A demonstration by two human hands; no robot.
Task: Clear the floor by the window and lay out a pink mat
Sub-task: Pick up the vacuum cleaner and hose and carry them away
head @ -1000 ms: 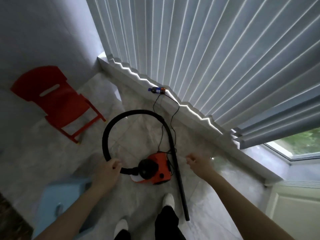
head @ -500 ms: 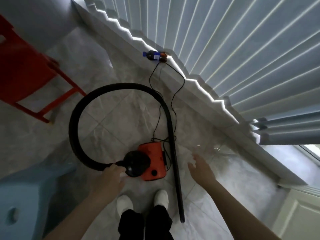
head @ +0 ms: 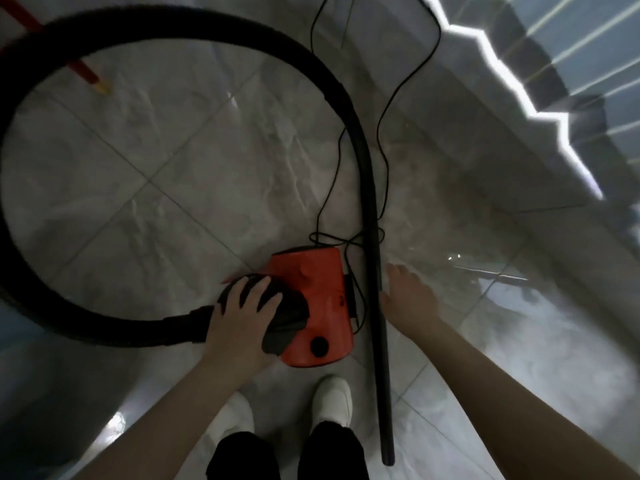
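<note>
At the bottom edge, two white shoes (head: 332, 400) below dark trouser legs stand on glossy grey marbled floor tile (head: 194, 161), toes just short of the orange vacuum cleaner (head: 318, 306). The view is closer and steeper than half a second ago: the vacuum fills the centre, and the bottle on the sill and most of the red chair have left the frame.

The left hand (head: 239, 320), then at the hose joint, now lies on the vacuum's black rounded front cap, fingers spread and bent over it, touching the hose collar. The right hand (head: 408, 299), fingers straight and relaxed, holds nothing; it hovers just right of the rigid wand (head: 375, 306), nearer to it than before. Contact cannot be told.

The vacuum body is smooth orange plastic, boxy with rounded corners, with a black round button near its close edge. The ribbed black hose (head: 114, 39) sweeps from the cap leftward in a wide loop, over the top and down into the straight matte wand, whose open end lies right of the shoes. A thin black cord (head: 391, 98) tangles behind the body and trails away toward the window.

Open tile lies inside the loop. Far right, a raised stone sill (head: 519, 161) runs diagonally under the zigzag hem of vertical blinds (head: 568, 64). A red chair leg (head: 83, 69) tip shows far left. No pink mat appears in view.
</note>
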